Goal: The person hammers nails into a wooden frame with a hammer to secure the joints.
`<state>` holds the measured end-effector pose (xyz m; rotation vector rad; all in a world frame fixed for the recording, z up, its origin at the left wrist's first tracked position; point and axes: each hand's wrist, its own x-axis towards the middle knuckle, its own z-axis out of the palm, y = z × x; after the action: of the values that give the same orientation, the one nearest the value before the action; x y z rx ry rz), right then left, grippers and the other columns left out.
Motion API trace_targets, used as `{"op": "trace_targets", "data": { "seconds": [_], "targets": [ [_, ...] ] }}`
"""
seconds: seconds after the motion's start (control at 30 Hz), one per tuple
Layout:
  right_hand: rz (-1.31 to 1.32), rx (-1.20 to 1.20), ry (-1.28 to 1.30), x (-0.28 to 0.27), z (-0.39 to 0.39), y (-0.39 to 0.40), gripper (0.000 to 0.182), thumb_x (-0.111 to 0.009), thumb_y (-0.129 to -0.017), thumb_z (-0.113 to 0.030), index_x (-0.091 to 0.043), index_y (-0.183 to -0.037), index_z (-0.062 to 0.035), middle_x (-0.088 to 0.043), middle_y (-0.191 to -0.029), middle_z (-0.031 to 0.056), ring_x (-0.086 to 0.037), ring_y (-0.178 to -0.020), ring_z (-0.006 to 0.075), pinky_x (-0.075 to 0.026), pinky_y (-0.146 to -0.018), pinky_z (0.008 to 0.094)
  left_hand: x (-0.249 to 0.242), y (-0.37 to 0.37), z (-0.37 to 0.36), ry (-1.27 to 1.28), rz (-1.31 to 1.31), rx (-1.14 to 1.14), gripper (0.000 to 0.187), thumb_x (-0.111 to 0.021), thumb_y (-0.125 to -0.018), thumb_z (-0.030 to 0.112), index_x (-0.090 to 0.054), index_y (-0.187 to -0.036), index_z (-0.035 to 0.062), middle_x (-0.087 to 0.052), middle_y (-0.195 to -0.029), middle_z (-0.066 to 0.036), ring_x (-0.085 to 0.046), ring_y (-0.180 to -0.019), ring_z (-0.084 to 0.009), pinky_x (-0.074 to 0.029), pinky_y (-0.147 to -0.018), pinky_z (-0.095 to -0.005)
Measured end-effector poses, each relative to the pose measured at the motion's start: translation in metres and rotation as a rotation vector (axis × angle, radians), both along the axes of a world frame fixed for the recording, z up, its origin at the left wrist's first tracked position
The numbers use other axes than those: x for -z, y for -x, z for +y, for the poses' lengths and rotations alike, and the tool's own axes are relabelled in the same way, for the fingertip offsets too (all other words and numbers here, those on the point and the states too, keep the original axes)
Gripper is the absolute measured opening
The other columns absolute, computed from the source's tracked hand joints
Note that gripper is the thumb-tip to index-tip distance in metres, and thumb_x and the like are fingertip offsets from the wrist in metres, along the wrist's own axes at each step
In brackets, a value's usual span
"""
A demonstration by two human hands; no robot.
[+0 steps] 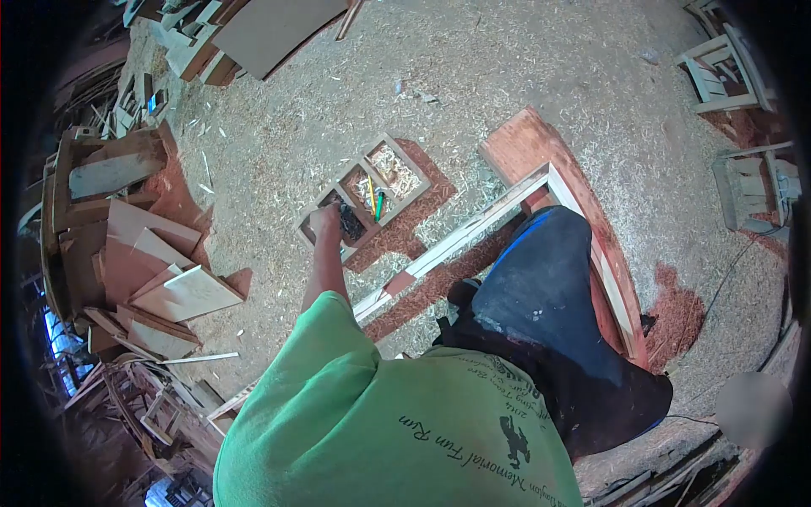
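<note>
My left hand reaches into the left compartment of a wooden box on the floor, beside a heap of small dark items. Its fingers are bent down among them, and what they hold, if anything, is hidden. The middle compartment holds a yellow pencil and a green pen or marker; the far right one is filled with wood shavings. A pale wooden frame lies under and around my leg, against a thick reddish plank. My right hand is out of view.
Stacked boards lie at the left, with more wood and a large brown sheet at the top. Wooden frames stand at the upper right. A dark cable runs along the right side. Shavings cover the floor.
</note>
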<state>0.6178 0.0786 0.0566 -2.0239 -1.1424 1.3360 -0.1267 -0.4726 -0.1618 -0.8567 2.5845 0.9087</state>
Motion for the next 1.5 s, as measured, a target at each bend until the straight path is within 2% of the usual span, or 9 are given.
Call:
{"op": "trace_targets", "data": {
  "seconds": [0.03,0.27,0.63,0.7,0.83,1.0,1.3,1.43,1.5],
  "targets": [
    [0.001,0.0,0.003,0.0,-0.002,-0.002,0.026,-0.077,-0.102,-0.026,-0.064,-0.108,-0.0032,-0.073,-0.079,0.0086,-0.071,-0.067,0.0166,-0.058,-0.062,0.0345,-0.025,-0.001,0.023,0.152,-0.042,0.004,0.048,-0.073,-0.094,0.033,-0.075,-0.121,-0.0069,-0.073,-0.118,-0.035,-0.072,-0.118,-0.0456,-0.057,-0.096,-0.0459],
    [0.013,0.008,0.026,-0.002,-0.013,-0.003,0.026,-0.076,-0.102,-0.025,-0.064,-0.108,-0.0034,-0.074,-0.079,0.0087,-0.071,-0.067,0.0168,-0.059,-0.062,0.0346,-0.067,0.002,0.058,-0.011,-0.149,-0.182,0.048,-0.072,-0.094,0.032,-0.076,-0.118,-0.0088,-0.077,-0.101,-0.025,-0.076,-0.096,-0.033,-0.059,-0.083,-0.0427],
    [0.062,0.05,0.072,-0.003,-0.041,-0.002,0.025,-0.076,-0.102,-0.024,-0.064,-0.108,-0.0036,-0.074,-0.079,0.0088,-0.072,-0.067,0.0172,-0.059,-0.061,0.0348,-0.173,-0.042,0.059,-0.952,-0.082,-0.127,0.01,-0.076,-0.098,0.011,-0.066,-0.097,0.008,-0.064,-0.086,-0.002,-0.063,-0.076,-0.0135,-0.054,-0.068,-0.0287],
    [0.097,0.075,0.077,-0.009,-0.052,-0.014,0.025,-0.076,-0.102,-0.024,-0.064,-0.108,-0.0036,-0.074,-0.079,0.0088,-0.072,-0.067,0.0172,-0.059,-0.061,0.0348,-0.14,-0.022,0.054,-0.814,0.06,0.286,0.009,-0.075,-0.098,0.01,-0.068,-0.104,0.0064,-0.066,-0.09,-0.003,-0.063,-0.077,-0.0128,-0.053,-0.069,-0.0283],
    [0.167,0.203,0.077,-0.04,-0.086,-0.016,0.024,-0.076,-0.102,-0.024,-0.064,-0.108,-0.0037,-0.074,-0.079,0.0089,-0.072,-0.067,0.0173,-0.059,-0.061,0.0348,-0.238,-0.031,0.195,-1.048,-0.25,0.217,0.059,-0.062,-0.097,0.003,-0.053,-0.156,0.005,-0.056,-0.084,0.003,-0.05,-0.069,-0.0046,-0.044,-0.061,-0.0202],
    [0.287,0.248,0.097,-0.06,-0.073,0.011,0.024,-0.076,-0.102,-0.024,-0.064,-0.108,-0.0038,-0.075,-0.079,0.009,-0.072,-0.067,0.0175,-0.059,-0.061,0.0349,-0.224,-0.048,0.351,-1.239,-0.4,0.493,0.046,-0.061,-0.105,0.004,-0.057,-0.151,0.0019,-0.064,-0.089,0.001,-0.057,-0.074,-0.0062,-0.048,-0.066,-0.0204],
    [0.397,0.302,0.093,-0.091,-0.076,0.009,0.023,-0.076,-0.102,-0.023,-0.064,-0.107,-0.004,-0.075,-0.079,0.0091,-0.073,-0.067,0.0178,-0.06,-0.061,0.0351,-0.165,-0.155,0.591,-0.856,-0.051,1.501,0.028,-0.069,-0.104,0.028,-0.064,-0.098,0.0017,-0.068,-0.083,-0.005,-0.058,-0.073,-0.0114,-0.047,-0.066,-0.0306],
    [0.426,0.385,0.124,-0.104,-0.118,0.006,0.023,-0.076,-0.102,-0.023,-0.064,-0.107,-0.0041,-0.075,-0.079,0.0091,-0.073,-0.067,0.0179,-0.06,-0.061,0.0351,-0.092,-0.185,0.622,-0.317,0.467,1.763,0.024,-0.06,-0.104,0.033,-0.06,-0.107,0.0085,-0.073,-0.094,-0.023,-0.07,-0.088,-0.0466,-0.051,-0.08,-0.0591],
    [0.447,0.425,0.162,-0.112,-0.14,0.008,0.023,-0.076,-0.102,-0.023,-0.064,-0.107,-0.0041,-0.075,-0.079,0.0091,-0.073,-0.067,0.018,-0.06,-0.061,0.0352,-0.119,-0.212,0.614,-0.113,0.44,1.778,0.025,-0.059,-0.105,0.035,-0.059,-0.109,0.0099,-0.074,-0.097,-0.022,-0.072,-0.091,-0.0457,-0.053,-0.079,-0.0588]
  ]
}}
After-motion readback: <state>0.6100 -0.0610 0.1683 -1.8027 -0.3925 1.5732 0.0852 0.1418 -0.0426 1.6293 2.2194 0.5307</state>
